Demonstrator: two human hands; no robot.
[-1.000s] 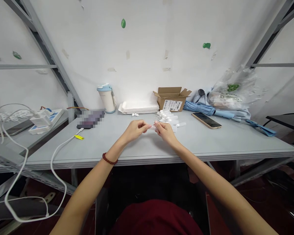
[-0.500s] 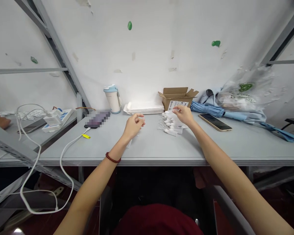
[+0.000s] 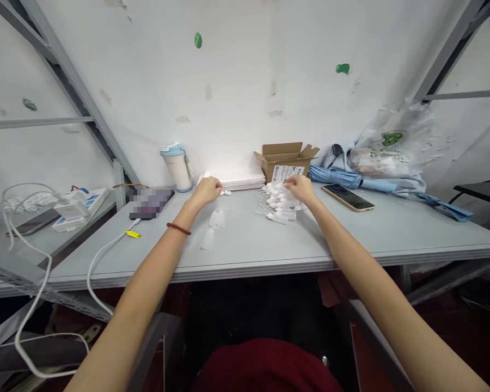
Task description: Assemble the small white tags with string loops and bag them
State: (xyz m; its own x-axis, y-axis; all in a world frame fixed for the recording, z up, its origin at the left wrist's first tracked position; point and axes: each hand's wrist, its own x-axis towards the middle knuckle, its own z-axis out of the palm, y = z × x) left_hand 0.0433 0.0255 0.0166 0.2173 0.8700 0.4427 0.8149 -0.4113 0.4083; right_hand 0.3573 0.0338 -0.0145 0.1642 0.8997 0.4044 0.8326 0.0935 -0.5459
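Note:
My left hand point(image 3: 207, 191) is beside a flat white stack, its fingers bent together. Small white pieces point(image 3: 226, 192) show at its fingertips; whether they are gripped I cannot tell. Below it lie translucent white drop-shaped pieces point(image 3: 217, 218), with another point(image 3: 208, 239) nearer the desk edge. My right hand point(image 3: 300, 188) is at the right side of a heap of white pieces with thin strings or wires point(image 3: 276, 204). Its thumb and fingers are pinched together, and what is between them is too small to name.
An open cardboard box point(image 3: 283, 158) stands behind the heap, next to the white stack point(image 3: 245, 178). A tumbler point(image 3: 178, 167) and a charging phone point(image 3: 152, 204) are on the left. Another phone point(image 3: 347, 197), a folded blue umbrella point(image 3: 343, 177) and a plastic bag point(image 3: 396, 147) are on the right.
My left hand has moved back and left toward the white stack, uncovering translucent pieces on the desk. My right hand stays by the heap. The whole view has shifted slightly.

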